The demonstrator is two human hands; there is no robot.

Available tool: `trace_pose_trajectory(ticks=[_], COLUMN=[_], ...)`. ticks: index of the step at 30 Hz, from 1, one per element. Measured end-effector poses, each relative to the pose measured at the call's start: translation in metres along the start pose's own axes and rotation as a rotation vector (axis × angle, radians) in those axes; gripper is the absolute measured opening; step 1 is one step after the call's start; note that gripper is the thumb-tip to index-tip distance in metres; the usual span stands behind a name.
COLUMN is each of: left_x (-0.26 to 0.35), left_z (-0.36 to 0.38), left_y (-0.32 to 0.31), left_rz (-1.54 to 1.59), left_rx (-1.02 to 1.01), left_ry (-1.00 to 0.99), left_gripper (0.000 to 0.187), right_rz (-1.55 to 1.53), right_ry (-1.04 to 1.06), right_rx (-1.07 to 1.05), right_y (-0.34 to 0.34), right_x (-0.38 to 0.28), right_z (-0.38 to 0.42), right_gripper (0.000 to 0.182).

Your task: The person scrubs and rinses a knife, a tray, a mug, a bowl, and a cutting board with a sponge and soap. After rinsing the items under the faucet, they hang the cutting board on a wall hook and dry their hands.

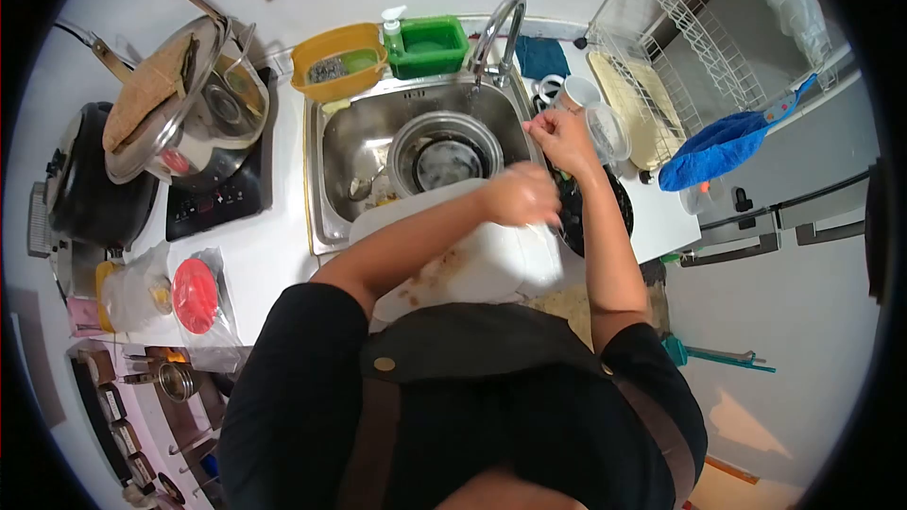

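The stained white board (491,255) lies below your forearms, overlapping the front of the sink (354,137), near the metal pot (402,156). It looks stiff and fairly light, sturdy rather than fragile, yet probably slick if wet, so grip it by opposite edges, clear of the stains. Your left hand (522,196) is curled above it, too blurred to tell whether it holds anything. Your right hand (564,142) brings its fingertips together beside the sink; whether something sits between them, you cannot tell.
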State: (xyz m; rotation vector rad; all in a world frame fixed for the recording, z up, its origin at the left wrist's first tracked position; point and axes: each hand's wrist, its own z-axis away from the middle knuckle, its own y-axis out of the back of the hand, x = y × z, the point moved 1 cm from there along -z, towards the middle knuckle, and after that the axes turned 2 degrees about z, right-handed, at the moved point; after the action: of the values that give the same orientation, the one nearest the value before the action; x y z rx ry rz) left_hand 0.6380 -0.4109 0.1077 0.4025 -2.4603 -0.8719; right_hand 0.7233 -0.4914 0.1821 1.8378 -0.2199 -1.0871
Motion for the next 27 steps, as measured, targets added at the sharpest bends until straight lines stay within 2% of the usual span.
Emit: trace_pose_trajectory(ticks=[1,2,3,4,6,8,10,13,14,15,17,19,20,21,22,24,25,27], left_x=[-0.032,-0.058,-0.063,-0.12,-0.144,-0.143,-0.154,-0.16,-0.155,-0.151,-0.142,-0.155,-0.144,-0.129,-0.127,-0.127,-0.106,-0.042], left_z=[0.026,0.051,0.068,0.117,0.153,0.167,0.18,0.176,0.174,0.17,0.153,0.149,0.142,0.136,0.139,0.152,0.144,0.112], left_y=[0.011,0.029,0.044,0.027,0.034,0.027,0.018,0.021,0.03,0.037,0.05,0.042,0.045,0.046,0.039,0.029,0.043,0.09], left_rz=[0.05,-0.045,-0.399,-0.531,-0.394,-0.296,-0.185,-0.382,-0.199,-0.2,0.027,-0.222,-0.343,-0.458,-0.465,-0.464,-0.476,-0.274], left_rx=[0.128,0.204,0.09,0.071,-0.687,-0.814,-0.783,-0.783,-0.369,-0.359,-0.052,-0.154,-0.201,-0.244,-0.243,-0.22,-0.217,0.211], left_ry=[0.139,0.244,0.738,1.006,1.381,1.406,1.473,1.481,1.647,1.657,1.456,1.108,0.96,0.807,0.812,0.771,0.777,0.644], left_gripper=[0.011,0.012,0.014,0.021,0.031,0.033,0.032,0.039,0.04,0.04,0.033,0.038,0.039,0.041,0.041,0.025,0.025,0.016], right_rz=[-0.024,-0.048,-0.047,-0.103,-0.137,-0.126,-0.115,-0.133,-0.128,-0.123,-0.074,-0.059,0.035,-0.051,-0.135,-0.008,-0.013,0.128], right_ry=[-0.032,-0.064,-0.056,-0.065,-0.078,-0.07,-0.062,-0.096,-0.08,-0.065,0.01,0.2,0.22,0.287,0.355,0.336,0.348,0.34], right_rx=[0.023,0.042,0.046,0.056,0.058,0.012,0.0,-0.058,-0.056,-0.056,-0.099,-0.086,-0.092,-0.038,0.016,0.07,0.07,0.047], right_y=[0.003,0.005,0.001,-0.009,-0.014,-0.022,-0.024,-0.029,-0.034,-0.04,-0.062,-0.094,-0.113,-0.123,-0.132,-0.161,-0.169,-0.182], right_x=[0.0,-0.001,0.0,0.005,-0.007,-0.015,-0.021,-0.027,-0.028,-0.03,-0.05,-0.075,-0.088,-0.107,-0.127,-0.151,-0.16,-0.176], right_z=[-0.002,-0.003,-0.005,-0.007,-0.007,-0.005,-0.004,-0.008,-0.013,-0.018,-0.034,-0.06,-0.08,-0.096,-0.113,-0.161,-0.18,-0.212], right_gripper=[0.028,0.028,0.028,0.029,0.03,0.03,0.03,0.032,0.033,0.034,0.036,0.035,0.033,0.032,0.03,0.029,0.029,0.031])
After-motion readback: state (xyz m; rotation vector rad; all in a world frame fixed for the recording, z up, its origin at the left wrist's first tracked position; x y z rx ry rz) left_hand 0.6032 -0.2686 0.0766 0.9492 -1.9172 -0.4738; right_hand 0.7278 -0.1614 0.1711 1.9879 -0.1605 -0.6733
